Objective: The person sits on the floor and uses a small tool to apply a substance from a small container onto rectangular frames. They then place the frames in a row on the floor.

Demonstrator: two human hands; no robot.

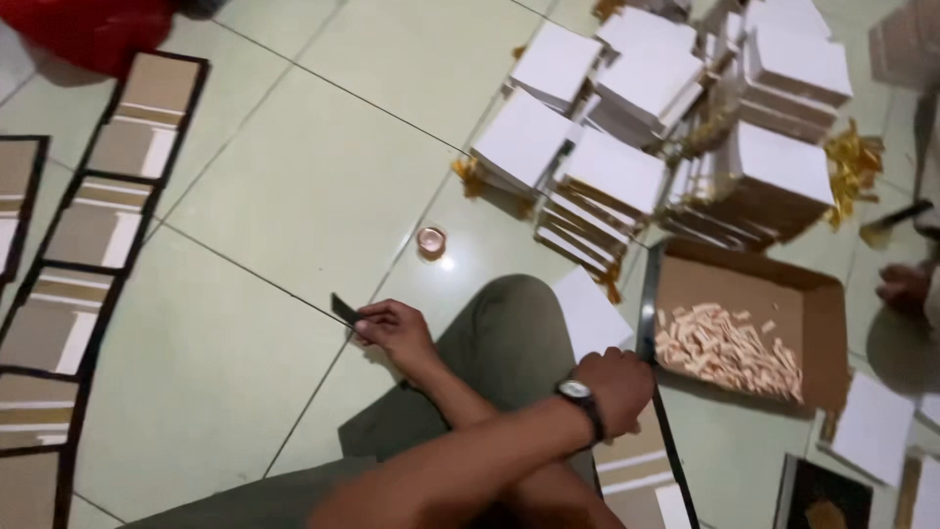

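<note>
My arms are crossed over my knee in olive trousers (509,338). My right hand (392,328) reaches left, low over the tiled floor, and pinches a small flat black piece (344,310) between its fingertips. My left hand (619,384), with a watch (580,397) on its wrist, reaches right and grips the edge of a long black-edged cover board (648,304). That board runs from beside the cardboard box down past my leg. A white sheet (587,313) lies just behind this hand.
Several stacks of white book blocks (612,167) with gold ribbons (854,162) fill the top right. An open cardboard box (818,323) holds several small pinkish pieces. A small copper-coloured roll (431,240) sits on the tiles. Black-edged brown covers (93,235) lie in a row on the left. Another person's foot (903,287) shows at the right edge.
</note>
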